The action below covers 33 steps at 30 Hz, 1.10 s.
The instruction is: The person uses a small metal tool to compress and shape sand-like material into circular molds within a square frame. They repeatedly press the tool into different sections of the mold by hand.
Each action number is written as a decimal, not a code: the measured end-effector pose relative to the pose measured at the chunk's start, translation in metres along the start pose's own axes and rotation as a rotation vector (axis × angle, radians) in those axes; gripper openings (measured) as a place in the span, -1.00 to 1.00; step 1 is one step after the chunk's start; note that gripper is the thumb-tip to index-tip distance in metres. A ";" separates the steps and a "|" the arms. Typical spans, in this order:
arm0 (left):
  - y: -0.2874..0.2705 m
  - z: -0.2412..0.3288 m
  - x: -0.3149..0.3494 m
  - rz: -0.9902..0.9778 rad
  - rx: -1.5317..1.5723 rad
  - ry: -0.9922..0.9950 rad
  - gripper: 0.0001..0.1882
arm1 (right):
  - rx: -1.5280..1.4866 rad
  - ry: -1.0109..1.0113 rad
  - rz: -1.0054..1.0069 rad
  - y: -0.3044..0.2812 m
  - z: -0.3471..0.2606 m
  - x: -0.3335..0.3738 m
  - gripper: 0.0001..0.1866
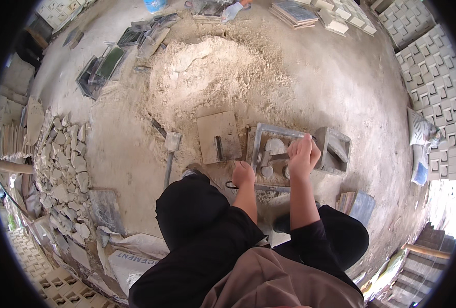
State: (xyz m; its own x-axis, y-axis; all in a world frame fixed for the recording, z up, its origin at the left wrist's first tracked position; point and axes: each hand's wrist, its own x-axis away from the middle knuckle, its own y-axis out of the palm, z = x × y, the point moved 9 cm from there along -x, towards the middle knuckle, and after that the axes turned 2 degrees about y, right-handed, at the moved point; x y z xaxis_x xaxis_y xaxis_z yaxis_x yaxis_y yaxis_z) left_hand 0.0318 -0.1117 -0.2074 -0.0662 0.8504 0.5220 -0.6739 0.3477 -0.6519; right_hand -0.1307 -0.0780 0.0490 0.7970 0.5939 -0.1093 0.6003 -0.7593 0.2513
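A grey metal block mould (pixel 257 141) with an open rectangular frame lies on the floor in front of my knees. Rounded, powder-covered shapes (pixel 275 147) show inside it. My left hand (pixel 244 173) is closed at the mould's near left side, beside a thin metal loop (pixel 231 185). On the right side, my right hand (pixel 304 153) makes a fist at the frame, covering part of it. What each palm grips is mostly hidden. Left of the mould lies a dusty flat plate (pixel 207 134) with a raised handle. Farther left is a mallet-like tool (pixel 172 141) with a long handle.
A pale powder heap (pixel 207 66) rises ahead. A metal box (pixel 343 141) stands right of the mould. Broken rubble (pixel 61 169) lies left, and a cement sack (pixel 130 262) near left. Patterned blocks (pixel 433 77) are stacked right. Another person's gloved hand (pixel 232 11) works at the far side.
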 end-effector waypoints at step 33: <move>0.000 0.002 0.001 -0.046 0.021 -0.015 -0.67 | -0.041 0.038 -0.076 0.013 0.005 0.008 -0.58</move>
State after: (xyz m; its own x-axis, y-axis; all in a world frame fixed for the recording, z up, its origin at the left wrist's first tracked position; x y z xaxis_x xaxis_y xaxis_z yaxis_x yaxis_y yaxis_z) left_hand 0.0304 -0.1115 -0.2062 -0.0457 0.8279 0.5590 -0.6920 0.3774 -0.6154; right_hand -0.1161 -0.0842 0.0466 0.7458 0.6596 -0.0934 0.6551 -0.7007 0.2826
